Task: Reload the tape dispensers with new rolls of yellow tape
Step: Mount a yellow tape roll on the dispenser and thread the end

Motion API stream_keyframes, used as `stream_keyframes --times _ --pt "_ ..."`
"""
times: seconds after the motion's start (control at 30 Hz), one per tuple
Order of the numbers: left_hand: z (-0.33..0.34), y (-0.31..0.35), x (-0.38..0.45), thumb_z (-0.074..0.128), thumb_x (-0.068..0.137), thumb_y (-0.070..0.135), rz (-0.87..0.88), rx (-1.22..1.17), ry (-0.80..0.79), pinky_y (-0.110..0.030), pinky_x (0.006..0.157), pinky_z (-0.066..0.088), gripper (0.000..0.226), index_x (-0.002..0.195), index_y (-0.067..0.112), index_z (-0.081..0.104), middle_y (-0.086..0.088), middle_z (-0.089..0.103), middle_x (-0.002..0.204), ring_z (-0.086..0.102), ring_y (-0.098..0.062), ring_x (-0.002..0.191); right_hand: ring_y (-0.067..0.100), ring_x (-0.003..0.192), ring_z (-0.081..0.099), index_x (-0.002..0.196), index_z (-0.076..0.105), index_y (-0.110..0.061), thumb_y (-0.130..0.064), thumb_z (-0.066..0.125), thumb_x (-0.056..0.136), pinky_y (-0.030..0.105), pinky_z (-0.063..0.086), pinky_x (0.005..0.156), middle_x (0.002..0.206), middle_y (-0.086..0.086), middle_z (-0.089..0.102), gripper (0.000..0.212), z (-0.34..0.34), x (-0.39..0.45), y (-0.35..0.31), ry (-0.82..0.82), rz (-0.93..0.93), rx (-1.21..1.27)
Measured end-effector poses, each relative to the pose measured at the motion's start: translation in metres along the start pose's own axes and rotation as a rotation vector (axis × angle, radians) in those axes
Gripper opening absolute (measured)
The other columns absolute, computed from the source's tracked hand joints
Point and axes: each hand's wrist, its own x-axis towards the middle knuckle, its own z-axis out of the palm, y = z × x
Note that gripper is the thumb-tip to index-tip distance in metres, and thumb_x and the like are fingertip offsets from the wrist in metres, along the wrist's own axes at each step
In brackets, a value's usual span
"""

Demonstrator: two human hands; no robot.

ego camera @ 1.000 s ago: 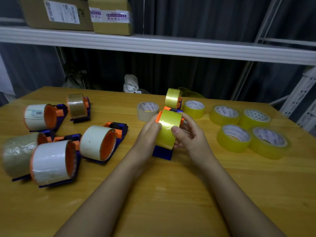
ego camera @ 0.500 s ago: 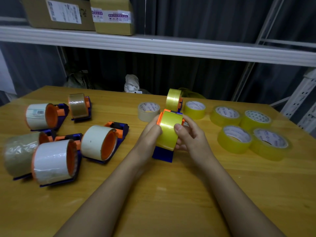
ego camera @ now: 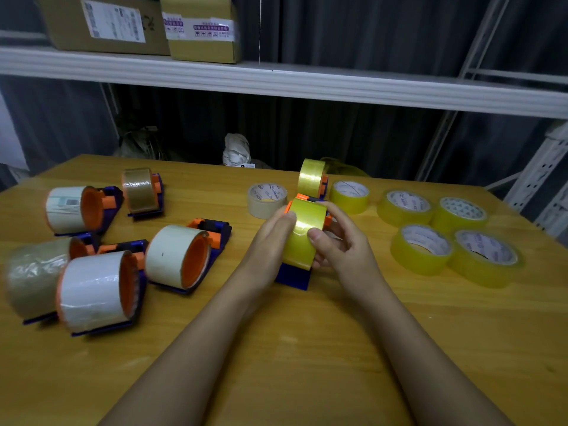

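Head view: left hand (ego camera: 270, 238) and right hand (ego camera: 341, 244) each grip glossy yellow tape roll (ego camera: 304, 232).

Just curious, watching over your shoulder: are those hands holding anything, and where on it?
Yes. Both hands hold the yellow tape roll mounted on a blue dispenser: the left hand against its left side, the right hand with its thumb on the roll's face.

We see dim, warm light; glare streaks the yellow roll (ego camera: 304, 233) at the grip, edges bow, and left of it things blur.
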Motion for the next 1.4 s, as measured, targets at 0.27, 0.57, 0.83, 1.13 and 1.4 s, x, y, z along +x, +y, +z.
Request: stream_keyframes --times 0.27,0.57,0.83,1.13,1.4 --pt "-0.001 -0.007 -0.002 0.009 0.082 0.071 -0.009 0.298 0.02 -0.011 0.089 0.042 0.075 0.113 0.024 0.058 -0.001 0.065 0.102 0.056 0.011 0.095 0.018 0.115 0.055 0.118 0.066 -0.017 -0.033 0.065 0.083 0.023 0.036 0.1 0.12 0.0 0.062 0.038 -0.008 0.0 -0.003 0.183 -0.629 -0.675" --pt "0.0 -0.002 -0.007 0.008 0.095 0.062 0.123 0.708 0.11 -0.028 0.061 0.034 0.066 0.068 0.02 0.052 -0.003 0.048 0.06 0.043 -0.016 0.057 0.009 0.097 0.056 0.09 0.058 -0.023 -0.029 0.07 0.068 0.01 0.046 0.071 0.1 -0.007 0.057 0.026 -0.003 0.002 -0.004 0.059 -0.273 -0.463" --pt "-0.006 -0.016 -0.001 0.006 0.092 0.05 0.094 0.809 0.03 -0.024 0.047 0.027 0.075 0.063 -0.004 0.05 0.001 0.033 0.045 0.039 -0.018 0.046 0.004 0.082 0.054 0.092 0.064 -0.029 -0.015 0.06 0.069 0.019 0.047 0.072 0.088 -0.004 0.057 0.028 -0.005 0.004 0.003 -0.001 -0.159 -0.387" --pt "-0.001 -0.007 -0.004 0.007 0.087 0.051 0.106 0.817 -0.003 -0.022 0.048 0.029 0.058 0.054 0.015 0.039 0.004 0.035 0.046 0.04 -0.013 0.046 0.008 0.089 0.051 0.094 0.055 -0.026 -0.044 0.066 0.065 0.015 0.043 0.067 0.1 -0.005 0.054 0.036 -0.006 0.003 0.009 -0.059 -0.09 -0.436" --pt "-0.001 -0.009 -0.003 0.014 0.101 0.036 0.107 0.851 -0.069 -0.014 0.057 0.036 0.056 0.058 0.022 0.048 0.005 0.044 0.049 0.05 -0.003 0.052 0.008 0.107 0.057 0.099 0.051 -0.026 -0.037 0.072 0.066 0.027 0.051 0.082 0.104 -0.017 0.061 0.041 -0.014 0.002 0.004 -0.173 0.01 -0.39"
